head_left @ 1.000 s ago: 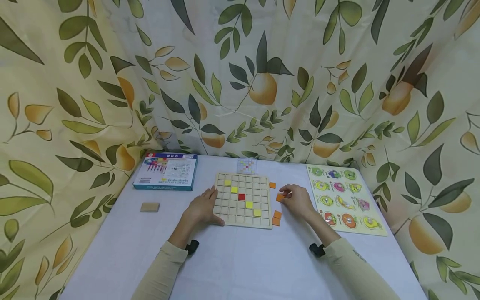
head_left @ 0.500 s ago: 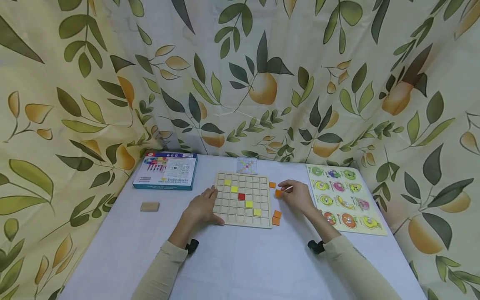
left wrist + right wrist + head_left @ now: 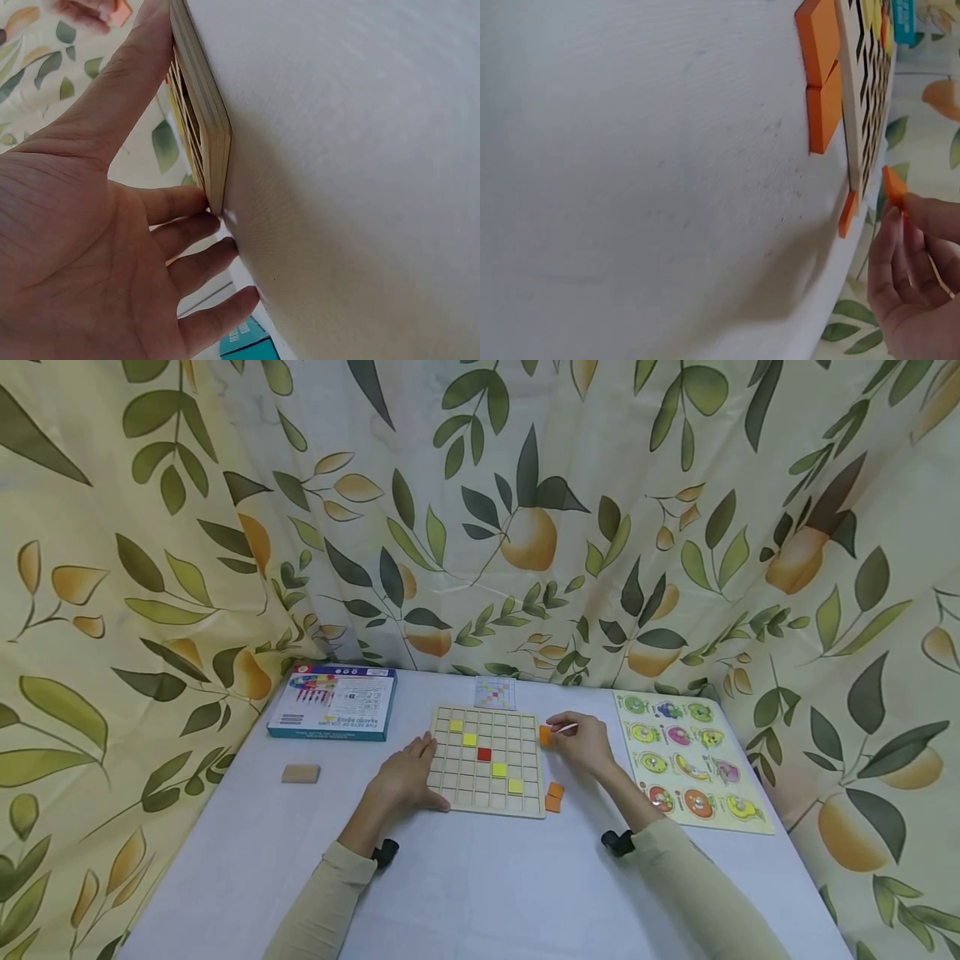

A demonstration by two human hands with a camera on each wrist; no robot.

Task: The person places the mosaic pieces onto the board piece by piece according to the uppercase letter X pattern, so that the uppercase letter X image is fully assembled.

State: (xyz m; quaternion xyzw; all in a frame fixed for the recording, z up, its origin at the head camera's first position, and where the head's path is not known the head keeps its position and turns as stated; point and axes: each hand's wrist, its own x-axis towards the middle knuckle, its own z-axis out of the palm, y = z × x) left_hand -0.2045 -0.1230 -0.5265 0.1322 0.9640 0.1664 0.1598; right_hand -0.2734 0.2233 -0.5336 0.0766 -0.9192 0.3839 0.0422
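My right hand (image 3: 581,739) pinches an orange square tile (image 3: 894,187) between thumb and fingers, raised off the table near the board's far right corner. Another orange tile (image 3: 847,214) lies on the cloth just below it, largely covered in the head view. My left hand (image 3: 402,774) rests with spread, mostly straight fingers at the near left corner of a wooden grid board (image 3: 457,785); in the left wrist view the fingertips (image 3: 202,201) touch its edge. A red tile (image 3: 484,754) and several yellow tiles (image 3: 498,769) form a diagonal on the board.
Two orange tiles (image 3: 553,803) lie by the board's right edge. A small pattern card (image 3: 495,692) sits behind the board. At left are a boxed set (image 3: 332,703) and a wooden block (image 3: 301,773); a fruit puzzle board (image 3: 693,762) lies at right. A patterned curtain surrounds the table.
My right hand has moved left and away from me with the orange tile, from beside the board to over the tile at its far right corner. The left hand stays at the board.
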